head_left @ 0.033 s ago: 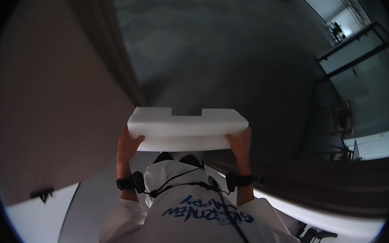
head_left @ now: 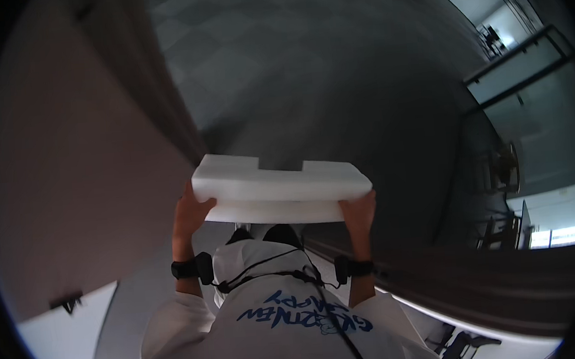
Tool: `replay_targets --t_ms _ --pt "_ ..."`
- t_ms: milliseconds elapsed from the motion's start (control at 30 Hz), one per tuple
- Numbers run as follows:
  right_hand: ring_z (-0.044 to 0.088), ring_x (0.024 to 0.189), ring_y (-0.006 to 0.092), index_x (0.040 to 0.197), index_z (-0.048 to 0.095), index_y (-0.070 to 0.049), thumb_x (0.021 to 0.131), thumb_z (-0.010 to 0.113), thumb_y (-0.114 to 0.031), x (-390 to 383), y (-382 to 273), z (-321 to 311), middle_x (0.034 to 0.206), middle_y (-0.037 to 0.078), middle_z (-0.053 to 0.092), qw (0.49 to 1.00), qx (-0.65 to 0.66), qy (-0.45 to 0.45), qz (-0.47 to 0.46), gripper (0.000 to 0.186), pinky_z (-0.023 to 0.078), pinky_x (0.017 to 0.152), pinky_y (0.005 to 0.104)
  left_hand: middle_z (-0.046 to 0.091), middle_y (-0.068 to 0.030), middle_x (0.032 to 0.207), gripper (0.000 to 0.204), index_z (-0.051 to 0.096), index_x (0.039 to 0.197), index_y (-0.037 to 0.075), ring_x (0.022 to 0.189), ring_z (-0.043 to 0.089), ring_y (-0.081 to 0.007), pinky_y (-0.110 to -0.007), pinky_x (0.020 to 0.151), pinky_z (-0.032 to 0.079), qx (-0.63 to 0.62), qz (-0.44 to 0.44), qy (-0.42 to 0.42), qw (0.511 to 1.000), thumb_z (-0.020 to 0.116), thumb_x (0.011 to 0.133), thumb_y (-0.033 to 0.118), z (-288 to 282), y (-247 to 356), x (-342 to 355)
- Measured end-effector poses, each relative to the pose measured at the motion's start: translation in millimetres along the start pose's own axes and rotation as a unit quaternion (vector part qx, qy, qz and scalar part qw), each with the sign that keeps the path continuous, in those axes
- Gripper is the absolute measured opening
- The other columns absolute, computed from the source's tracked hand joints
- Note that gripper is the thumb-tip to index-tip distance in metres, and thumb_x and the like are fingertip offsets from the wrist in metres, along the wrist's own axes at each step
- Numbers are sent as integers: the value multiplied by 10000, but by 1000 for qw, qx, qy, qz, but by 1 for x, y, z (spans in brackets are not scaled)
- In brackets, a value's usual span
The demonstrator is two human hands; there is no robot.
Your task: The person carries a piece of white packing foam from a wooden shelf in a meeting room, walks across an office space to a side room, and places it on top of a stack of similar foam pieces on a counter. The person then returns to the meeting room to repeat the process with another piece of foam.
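Held level in front of my body is a white foam block (head_left: 281, 187), long, with a rectangular notch in its far edge. A groove or gap runs along its near side, so it may be two pieces stacked; I cannot tell. My left hand (head_left: 192, 210) is closed round its left end, the thumb resting on the near side. At the right end my right hand (head_left: 359, 212) grips it in the same way. The fingers underneath are hidden by the foam.
A large brownish panel (head_left: 64, 170) with a dark frame edge (head_left: 137, 76) rises close on my left. Ahead lies a dark patterned floor (head_left: 278, 59). To the right stand wooden chairs (head_left: 502, 166) and a black-framed partition (head_left: 518, 67). A dark chair (head_left: 466, 348) is behind me at right.
The surroundings have shifted a little, with the frame edge on the left moving outward and a bright window coming into sight at right. Both hands keep their hold on the foam block.
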State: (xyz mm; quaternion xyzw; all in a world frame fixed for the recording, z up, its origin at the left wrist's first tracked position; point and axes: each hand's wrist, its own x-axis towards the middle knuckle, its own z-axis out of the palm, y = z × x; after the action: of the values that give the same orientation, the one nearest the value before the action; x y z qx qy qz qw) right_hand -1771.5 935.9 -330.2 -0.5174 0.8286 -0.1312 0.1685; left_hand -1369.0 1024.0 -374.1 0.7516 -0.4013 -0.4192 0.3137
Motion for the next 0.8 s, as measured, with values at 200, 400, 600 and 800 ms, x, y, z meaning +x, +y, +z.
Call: replay_targets --t_ms 200,400,600,800 --pt "624 1115 422 1249 571 23 696 827 -247 -91 -55 38 1171 243 660 992 81 93 23 667 496 919 472 687 -252 996 550 478 1254 -12 912 682 -426 -474 802 536 85 187 -130 970 677 816 254 -96 8 120" --pt "661 991 416 1175 629 -26 721 770 -179 -46 -99 78 1059 189 698 976 91 173 -93 499 520 818 453 691 -271 958 557 483 1271 -34 881 679 -444 -495 788 532 95 171 -91 977 657 831 261 -123 11 186" --pt "624 1025 387 1168 584 -26 750 758 -234 56 -286 118 1096 171 643 975 102 128 -149 498 506 850 461 715 -207 1050 600 453 1388 8 948 706 -351 -433 821 536 52 155 24 986 685 876 216 -206 14 315" --pt "618 970 384 1062 569 -13 748 754 -257 179 -370 178 1028 163 622 964 92 94 -231 439 505 824 470 692 -200 1155 521 509 1375 48 1037 690 -328 -412 875 527 58 79 113 989 661 898 193 -218 42 438"
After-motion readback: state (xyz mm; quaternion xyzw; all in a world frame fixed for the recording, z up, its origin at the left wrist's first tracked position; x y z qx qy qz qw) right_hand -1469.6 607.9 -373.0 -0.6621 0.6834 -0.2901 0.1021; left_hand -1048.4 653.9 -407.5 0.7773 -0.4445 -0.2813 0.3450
